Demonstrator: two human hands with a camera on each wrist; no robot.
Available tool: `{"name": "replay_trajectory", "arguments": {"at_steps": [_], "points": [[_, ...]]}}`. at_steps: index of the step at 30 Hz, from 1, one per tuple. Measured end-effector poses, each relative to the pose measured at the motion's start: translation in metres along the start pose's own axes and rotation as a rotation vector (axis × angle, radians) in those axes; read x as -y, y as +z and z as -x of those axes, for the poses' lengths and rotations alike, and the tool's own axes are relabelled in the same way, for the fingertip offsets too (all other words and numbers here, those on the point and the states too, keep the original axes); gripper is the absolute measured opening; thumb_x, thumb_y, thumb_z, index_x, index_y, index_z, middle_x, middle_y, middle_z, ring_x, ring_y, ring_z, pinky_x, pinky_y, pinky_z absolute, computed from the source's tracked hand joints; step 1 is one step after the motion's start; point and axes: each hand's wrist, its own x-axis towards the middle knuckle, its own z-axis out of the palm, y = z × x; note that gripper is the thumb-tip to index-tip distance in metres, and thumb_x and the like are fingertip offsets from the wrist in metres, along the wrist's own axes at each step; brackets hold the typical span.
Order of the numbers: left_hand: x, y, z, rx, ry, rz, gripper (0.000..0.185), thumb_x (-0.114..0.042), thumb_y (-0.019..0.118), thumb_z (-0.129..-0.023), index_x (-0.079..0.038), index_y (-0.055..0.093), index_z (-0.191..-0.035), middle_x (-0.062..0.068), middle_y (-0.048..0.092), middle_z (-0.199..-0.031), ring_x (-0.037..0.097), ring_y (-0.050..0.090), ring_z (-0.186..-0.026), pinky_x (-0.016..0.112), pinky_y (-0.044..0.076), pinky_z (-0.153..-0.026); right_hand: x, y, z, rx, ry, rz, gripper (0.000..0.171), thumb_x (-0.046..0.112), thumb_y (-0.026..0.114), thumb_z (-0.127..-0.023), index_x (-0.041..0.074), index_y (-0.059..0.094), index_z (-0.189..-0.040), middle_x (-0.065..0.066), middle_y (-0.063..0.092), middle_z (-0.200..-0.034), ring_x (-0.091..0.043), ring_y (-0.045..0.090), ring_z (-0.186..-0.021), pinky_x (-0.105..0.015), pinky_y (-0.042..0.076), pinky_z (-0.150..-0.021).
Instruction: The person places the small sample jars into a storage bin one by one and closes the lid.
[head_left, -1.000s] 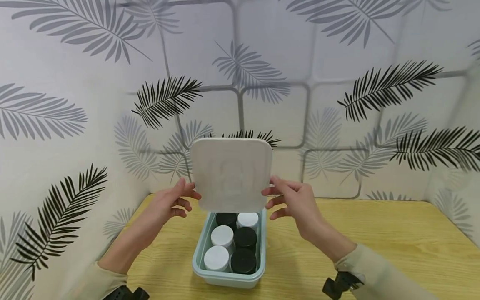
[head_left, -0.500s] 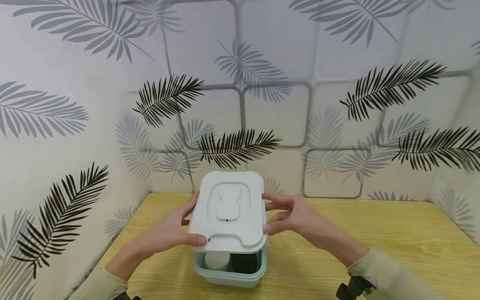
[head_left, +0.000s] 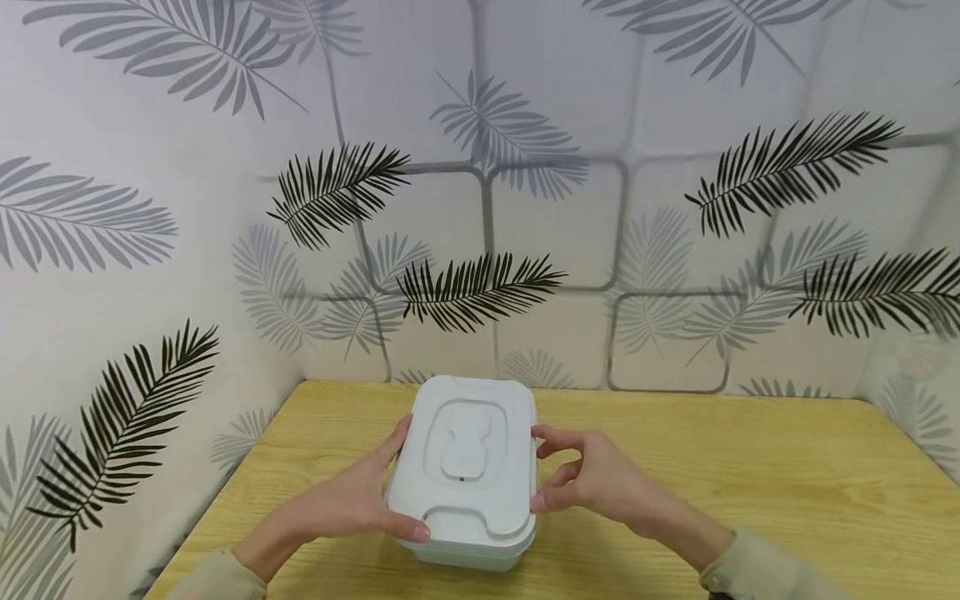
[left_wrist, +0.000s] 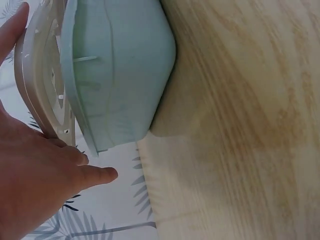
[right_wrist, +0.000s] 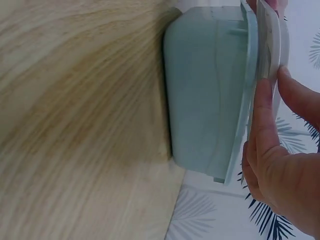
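A white lid (head_left: 467, 454) with a raised handle shape lies flat on a pale green box (head_left: 480, 557) at the middle of the wooden table (head_left: 750, 483). My left hand (head_left: 390, 493) holds the lid's left edge, thumb on the near corner. My right hand (head_left: 557, 475) pinches the lid's right edge with thumb and fingers. The left wrist view shows the box wall (left_wrist: 120, 75), the lid rim (left_wrist: 45, 85) and my left hand (left_wrist: 40, 180) beside it. In the right wrist view my right hand's fingers (right_wrist: 265, 120) lie against the lid (right_wrist: 270, 45) over the box (right_wrist: 210, 95). What the box contains is hidden.
Walls with a leaf pattern (head_left: 480, 208) close off the table at the back and the left. Bare wood lies to the right of the box.
The lid has come down from upright above the box to flat on top of it. Both hands lowered with it. The black and white jars inside are now covered.
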Motion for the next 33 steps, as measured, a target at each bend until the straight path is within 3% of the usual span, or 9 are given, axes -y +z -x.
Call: {"name": "replay_trajectory", "arguments": {"at_steps": [10,29,33], "points": [[0.013,0.013,0.002,-0.001,-0.053,-0.057,0.146,-0.042,0.098,-0.072,-0.007,-0.005,-0.169,0.022,-0.015,-0.172,0.041,-0.008,-0.158,0.061,0.008,-0.123,-0.014,0.007,0.006,-0.015,0.016,0.017,0.095,0.005,0.093,-0.08,-0.007,0.041,-0.158,-0.02,0.051,-0.132,-0.027,0.075,-0.088,-0.037,0.058,-0.085],[0.02,0.016,0.0,0.011,-0.061,-0.044,0.142,-0.044,0.095,-0.072,-0.01,-0.002,-0.17,0.025,-0.005,-0.173,0.041,0.004,-0.158,0.062,0.013,-0.122,-0.019,0.006,0.013,-0.027,0.046,0.061,0.093,0.012,0.091,-0.083,-0.001,0.041,-0.161,-0.023,0.051,-0.131,-0.026,0.075,-0.088,-0.038,0.055,-0.086],[0.02,0.013,0.001,0.008,-0.05,-0.059,0.145,-0.044,0.097,-0.072,-0.01,-0.005,-0.17,0.024,-0.004,-0.173,0.041,0.005,-0.158,0.063,0.015,-0.122,-0.02,0.0,0.017,-0.048,0.034,0.053,0.091,0.014,0.09,-0.085,0.0,0.041,-0.16,-0.022,0.052,-0.13,-0.026,0.074,-0.089,-0.041,0.058,-0.082]]}}
